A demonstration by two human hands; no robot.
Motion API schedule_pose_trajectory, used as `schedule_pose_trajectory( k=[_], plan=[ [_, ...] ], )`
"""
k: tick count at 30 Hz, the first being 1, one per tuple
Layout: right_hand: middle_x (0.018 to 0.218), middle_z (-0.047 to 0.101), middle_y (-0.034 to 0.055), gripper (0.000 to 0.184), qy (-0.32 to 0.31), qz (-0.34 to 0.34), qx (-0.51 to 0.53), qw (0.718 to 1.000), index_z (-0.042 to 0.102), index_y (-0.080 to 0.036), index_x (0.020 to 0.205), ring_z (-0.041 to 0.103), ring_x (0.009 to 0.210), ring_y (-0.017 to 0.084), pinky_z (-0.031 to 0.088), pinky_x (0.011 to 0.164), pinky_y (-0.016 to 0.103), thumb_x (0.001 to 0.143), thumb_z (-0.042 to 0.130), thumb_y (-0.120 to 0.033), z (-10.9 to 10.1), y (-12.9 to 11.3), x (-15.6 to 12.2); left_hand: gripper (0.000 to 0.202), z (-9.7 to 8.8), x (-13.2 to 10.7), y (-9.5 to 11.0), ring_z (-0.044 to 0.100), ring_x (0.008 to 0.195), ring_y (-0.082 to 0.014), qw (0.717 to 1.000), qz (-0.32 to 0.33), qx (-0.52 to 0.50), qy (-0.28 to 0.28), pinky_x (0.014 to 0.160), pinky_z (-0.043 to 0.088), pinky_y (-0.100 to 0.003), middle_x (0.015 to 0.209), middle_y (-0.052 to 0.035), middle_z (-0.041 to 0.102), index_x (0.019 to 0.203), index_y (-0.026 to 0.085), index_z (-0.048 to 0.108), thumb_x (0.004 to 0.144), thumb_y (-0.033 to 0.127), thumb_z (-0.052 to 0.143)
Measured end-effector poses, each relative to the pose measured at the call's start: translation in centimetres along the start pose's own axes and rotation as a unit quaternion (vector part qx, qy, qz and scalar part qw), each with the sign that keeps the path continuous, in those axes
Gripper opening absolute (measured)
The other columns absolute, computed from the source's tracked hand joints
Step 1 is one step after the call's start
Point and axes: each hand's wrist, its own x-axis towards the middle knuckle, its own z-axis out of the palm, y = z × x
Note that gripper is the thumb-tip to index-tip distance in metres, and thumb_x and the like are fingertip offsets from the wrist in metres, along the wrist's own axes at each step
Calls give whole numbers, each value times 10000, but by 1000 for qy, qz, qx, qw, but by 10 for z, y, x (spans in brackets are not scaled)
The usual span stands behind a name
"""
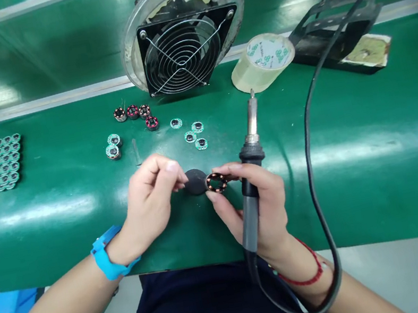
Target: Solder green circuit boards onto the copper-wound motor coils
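The left fingers [169,173] half hide a black disc [196,183]; the fan [183,53] is cut off above.

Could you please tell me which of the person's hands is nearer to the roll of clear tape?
Right. The right hand, holding the soldering iron, is below the tape roll in the picture. The left hand is farther off, below and well to its left.

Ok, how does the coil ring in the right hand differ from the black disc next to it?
The coil ring has an open centre and copper-coloured windings; the black disc is solid and plain. The coil ring is pinched by the right hand, which also grips the soldering iron; the black disc lies on the green mat, touched at its edge by the left hand. Both are round and of similar size.
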Motion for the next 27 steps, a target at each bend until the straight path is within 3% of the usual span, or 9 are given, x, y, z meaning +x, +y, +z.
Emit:
schedule_pose_trajectory(
  k=[2,4,7,10,14,16,21,27],
  plan=[
    [1028,654,50,563,-11,-7,-9,1000,454,-268,1262,664,917,189,596,791,360,780,680,-85,0,2,0,269,-1,2,0,507,664,-93,1000,-24,10,-18,642,424,-243,731,10,541,765,179,521,962,346,447],
    [1035,658,68,539,-29,-17,-20,999,448,-267,1255,667,906,210,598,759,390,790,665,-101,0,4,0,229,-1,4,0,493,675,-97,994,-44,56,-80,629,412,-241,748,13,529,811,181,527,942,362,481],
    [1004,674,86,439,-73,-35,-55,995,465,-264,1217,667,868,238,585,676,403,827,615,-130,1,4,1,178,3,4,1,443,648,-90,981,-32,138,-132,590,368,-234,719,26,498,761,180,493,888,289,554],
    [932,676,73,379,-104,-36,-85,990,486,-271,1194,663,831,246,567,637,399,848,588,-152,1,4,1,214,4,5,0,426,631,-91,981,-28,150,-117,585,351,-240,681,24,483,695,176,466,883,250,536],
    [968,673,62,458,-103,-23,-75,992,449,-301,1246,665,886,247,574,690,410,842,597,-145,1,5,1,204,-1,9,0,459,619,-89,995,-88,0,-49,593,392,-229,662,24,500,734,178,501,879,314,547],
    [1006,672,65,482,-98,-19,-72,992,428,-311,1261,664,891,247,577,694,414,842,599,-145,0,5,0,222,-3,11,1,453,609,-85,994,-102,-26,-31,592,390,-224,649,29,491,739,178,496,878,344,546],
    [1027,680,71,487,-90,-25,-94,991,415,-311,1273,659,868,254,568,664,412,848,596,-158,1,5,0,293,2,7,0,381,587,-80,976,-151,26,-154,535,312,-227,620,37,428,677,172,462,851,385,565],
    [1032,669,44,517,-60,17,-100,993,423,-326,1275,646,899,240,550,738,423,833,639,-169,-1,7,0,272,-1,4,5,338,539,-75,979,-152,32,-135,496,271,-231,577,41,386,632,174,468,830,328,574]
  ],
)
